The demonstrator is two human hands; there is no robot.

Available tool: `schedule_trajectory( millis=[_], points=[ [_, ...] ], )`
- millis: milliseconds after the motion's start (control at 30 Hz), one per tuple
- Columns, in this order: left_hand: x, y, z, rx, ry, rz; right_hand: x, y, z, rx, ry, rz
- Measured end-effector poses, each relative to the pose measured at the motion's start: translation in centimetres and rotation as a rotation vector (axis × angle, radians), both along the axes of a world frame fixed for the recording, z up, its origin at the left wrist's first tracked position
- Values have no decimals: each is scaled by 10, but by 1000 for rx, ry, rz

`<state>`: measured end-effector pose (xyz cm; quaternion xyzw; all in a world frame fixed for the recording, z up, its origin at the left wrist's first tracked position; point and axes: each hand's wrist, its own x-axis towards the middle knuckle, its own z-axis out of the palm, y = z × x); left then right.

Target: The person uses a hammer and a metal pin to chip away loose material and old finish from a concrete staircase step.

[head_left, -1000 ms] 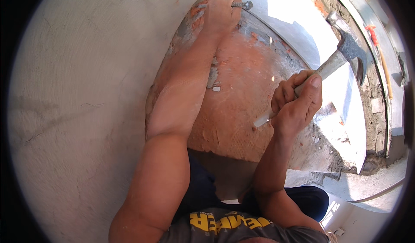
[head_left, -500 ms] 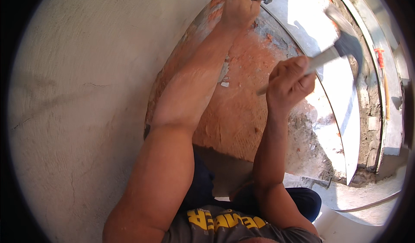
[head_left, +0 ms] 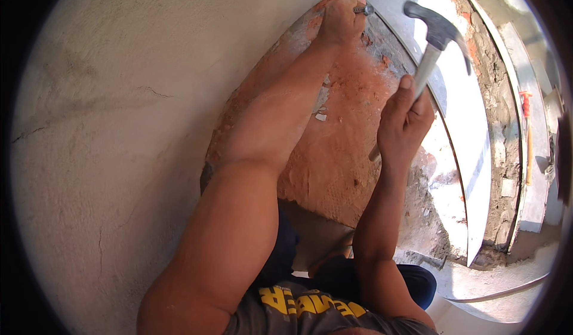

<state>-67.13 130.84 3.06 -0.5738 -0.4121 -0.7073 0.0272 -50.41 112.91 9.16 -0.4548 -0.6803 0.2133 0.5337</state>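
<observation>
Near the top, my left hand (head_left: 340, 25) is closed around a short metal bolt (head_left: 365, 10), its head sticking out to the right, against rough red brick-and-mortar surface (head_left: 310, 150) beside the plaster wall. My right hand (head_left: 403, 120) grips the pale handle of a claw hammer (head_left: 441, 34) lower and to the right. The hammer's dark head is raised right of the bolt, apart from it, with the claw pointing right. My left forearm lies across the view over the red surface.
A cracked plaster wall (head_left: 107, 156) fills the left side. To the right are a long white slab (head_left: 477, 186), a rough mortar strip (head_left: 498, 141), and a tool with red top and wooden handle (head_left: 526, 138) on a grey ledge. My dark-trousered knee shows at the bottom right.
The hammer has swung more upright, its head moving leftward toward the bolt. My left hand with the bolt sits farther right in view, and the surroundings at right have shifted downward.
</observation>
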Motion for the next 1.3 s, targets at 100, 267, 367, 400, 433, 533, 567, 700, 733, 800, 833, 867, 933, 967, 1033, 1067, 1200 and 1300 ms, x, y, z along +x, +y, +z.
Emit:
schedule_trajectory(
  millis=[100,267,367,400,433,533,567,700,733,800,833,867,933,967,1033,1067,1200,1300],
  points=[
    [19,-16,-2,-96,56,-38,0,-30,21,147,236,13],
    [43,-21,-8,-348,182,-184,15,-39,37,92,420,27],
    [48,-20,-13,-364,252,-192,23,-42,38,-4,482,24],
    [47,-21,-14,-379,245,-204,25,-44,38,-51,514,18],
    [47,-22,-13,-391,240,-219,28,-46,38,-96,548,10],
    [43,-21,-7,-375,218,-205,29,-46,37,-156,583,-16],
    [41,-22,-7,-390,230,-200,31,-47,35,-189,635,60],
    [39,-27,-8,-553,328,-212,26,-47,32,-368,707,70],
    [38,-29,-9,-623,370,-220,25,-45,28,-412,714,89],
    [37,-36,-13,-631,360,-221,23,-40,19,-497,728,129],
    [37,-40,-12,-635,355,-226,24,-40,16,-548,733,135],
    [34,-41,-7,-609,398,-213,24,-39,11,-561,754,140],
    [18,-43,5,-563,488,-182,21,-38,0,-597,807,156],
    [14,-47,17,-616,491,-160,23,-36,-2,-601,788,169],
    [1,-49,42,-779,361,-270,25,-32,-3,-545,898,251],
    [-19,-49,53,-897,235,-375,21,-33,-1,-523,965,302],
    [-62,-81,108,-813,258,-497,21,-25,-4,-451,997,502],
    [-65,-98,121,-857,263,-451,22,-24,-1,-364,685,304]
  ],
)
